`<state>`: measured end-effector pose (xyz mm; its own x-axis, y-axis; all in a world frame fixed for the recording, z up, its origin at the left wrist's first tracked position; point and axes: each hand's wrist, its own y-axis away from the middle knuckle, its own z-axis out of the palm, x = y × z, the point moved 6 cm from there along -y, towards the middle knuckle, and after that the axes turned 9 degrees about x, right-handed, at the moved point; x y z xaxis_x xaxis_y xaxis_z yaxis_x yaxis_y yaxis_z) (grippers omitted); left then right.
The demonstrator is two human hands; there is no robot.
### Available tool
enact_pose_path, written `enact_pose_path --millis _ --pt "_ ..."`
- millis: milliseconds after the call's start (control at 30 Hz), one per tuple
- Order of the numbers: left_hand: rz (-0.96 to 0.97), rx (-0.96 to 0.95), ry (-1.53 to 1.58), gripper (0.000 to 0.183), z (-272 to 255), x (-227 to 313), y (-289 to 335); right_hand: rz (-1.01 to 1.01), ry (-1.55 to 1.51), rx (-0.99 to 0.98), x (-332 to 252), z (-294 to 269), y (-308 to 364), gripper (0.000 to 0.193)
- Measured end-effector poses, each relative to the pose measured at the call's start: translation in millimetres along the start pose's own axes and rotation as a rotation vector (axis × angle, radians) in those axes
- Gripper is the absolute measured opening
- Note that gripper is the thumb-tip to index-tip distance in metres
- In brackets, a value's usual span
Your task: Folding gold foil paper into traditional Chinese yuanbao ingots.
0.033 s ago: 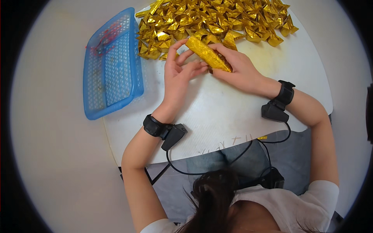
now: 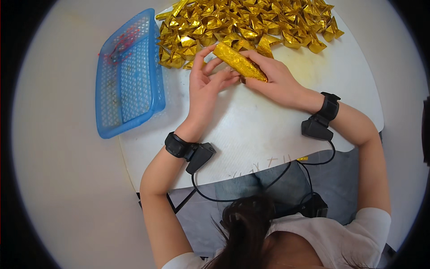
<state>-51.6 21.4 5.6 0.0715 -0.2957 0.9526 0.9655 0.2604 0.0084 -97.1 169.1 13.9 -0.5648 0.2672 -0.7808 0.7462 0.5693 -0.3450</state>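
A piece of gold foil paper (image 2: 239, 62), folded or rolled into a long strip, is held slantwise above the white table. My right hand (image 2: 280, 83) grips its lower right end, thumb on the near side and fingers behind. At the upper left end, the curled fingers of my left hand (image 2: 205, 80) touch the strip; the left thumb lies close to its near edge. Some fingertips are hidden behind the foil. Just beyond my hands spreads a heap of folded gold foil ingots (image 2: 251, 22).
A blue plastic basket (image 2: 156, 89) with red strands inside stands at the left. The white tabletop (image 2: 264, 130) reaches toward my lap, its near edge marked with short lines. Black wrist straps (image 2: 330, 106) with cables (image 2: 215, 200) hang from both arms.
The gold foil strip has turned very slightly between my fingers. Both hands stay in the same place.
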Motion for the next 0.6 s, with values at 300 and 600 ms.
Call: enact_pose_path --millis 300,600 --pt "-0.03 0.001 -0.05 0.04 3 6 5 0.066 -0.069 -0.086 3 5 1 0.047" --pt "-0.01 0.017 -0.038 0.014 2 4 2 -0.018 -0.028 -0.055 -5 4 2 0.048"
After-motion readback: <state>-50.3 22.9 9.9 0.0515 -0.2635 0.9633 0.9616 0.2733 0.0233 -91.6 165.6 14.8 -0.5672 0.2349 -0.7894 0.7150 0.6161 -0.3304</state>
